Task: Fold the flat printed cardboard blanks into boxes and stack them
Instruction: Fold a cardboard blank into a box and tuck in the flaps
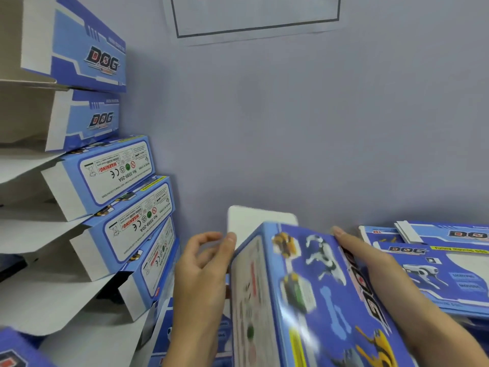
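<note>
A blue printed box [312, 295] with robot-dog pictures is held up in the lower middle, one white flap [254, 221] standing out at its far end. My left hand [201, 282] is at the box's left edge, thumb and fingers curled near the flap's corner; the picture is blurred there. Lying along the box's right side, my right hand [375, 276] presses it with straight fingers. Folded boxes [116, 170] with open white flaps are stacked at the left. Flat blanks [434, 260] lie in a pile at the right.
A plain grey-blue wall [291, 128] fills the background, with a framed paper sheet [254, 17] stuck on it at the top. Another blue box corner [13, 350] shows at the bottom left.
</note>
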`<state>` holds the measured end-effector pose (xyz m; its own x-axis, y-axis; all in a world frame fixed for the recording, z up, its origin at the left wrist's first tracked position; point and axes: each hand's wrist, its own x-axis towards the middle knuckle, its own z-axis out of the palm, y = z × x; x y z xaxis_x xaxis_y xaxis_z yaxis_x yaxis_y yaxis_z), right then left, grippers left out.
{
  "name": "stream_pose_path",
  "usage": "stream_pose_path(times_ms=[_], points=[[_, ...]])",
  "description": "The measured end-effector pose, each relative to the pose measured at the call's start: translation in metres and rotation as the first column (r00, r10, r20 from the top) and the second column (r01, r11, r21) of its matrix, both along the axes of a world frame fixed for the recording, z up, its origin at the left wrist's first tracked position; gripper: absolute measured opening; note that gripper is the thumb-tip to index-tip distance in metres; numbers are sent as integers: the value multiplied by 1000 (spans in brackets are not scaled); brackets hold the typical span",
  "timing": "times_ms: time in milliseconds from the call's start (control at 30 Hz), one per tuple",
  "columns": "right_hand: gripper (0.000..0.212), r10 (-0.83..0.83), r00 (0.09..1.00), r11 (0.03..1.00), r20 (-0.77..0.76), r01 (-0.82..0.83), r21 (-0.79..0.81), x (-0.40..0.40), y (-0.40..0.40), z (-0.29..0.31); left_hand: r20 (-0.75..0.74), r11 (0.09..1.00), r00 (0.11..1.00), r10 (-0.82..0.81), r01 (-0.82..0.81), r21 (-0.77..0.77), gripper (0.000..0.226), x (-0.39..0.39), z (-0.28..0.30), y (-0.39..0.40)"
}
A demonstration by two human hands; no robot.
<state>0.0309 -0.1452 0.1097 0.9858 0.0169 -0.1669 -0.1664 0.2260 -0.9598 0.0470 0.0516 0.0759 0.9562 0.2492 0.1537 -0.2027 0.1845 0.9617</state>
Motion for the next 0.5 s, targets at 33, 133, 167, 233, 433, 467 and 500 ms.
stream_pose_path(times_ms=[33,133,167,233,433,467,500], points=[[39,21,1000,1000,-22,-20,24,2,2,-5,-30,999,1000,-7,6,-42,33,-1,1,1],[53,90,992,991,-87,-81,105,9,-1,-19,-106,997,993,-44,36,-75,30,-4,5,10],[54,117,988,985,-103,-102,141,10,1,-16,-123,997,991,-53,46,-61,25,-5,7,14],[64,152,985,963,-83,-129,236,13,0,-13,-139,997,987,-82,80,-21,18,-7,10,18],[11,85,980,971,183,-39,-238,7,-13,-20,-179,944,930,-320,330,30,13,-9,10,2],[10,80,979,949,189,-17,-314,9,-15,-24,-211,946,926,-314,323,5,11,-7,7,0],[9,47,986,939,162,12,-344,11,-11,-20,-239,946,916,-321,325,-24,12,-7,5,-2]])
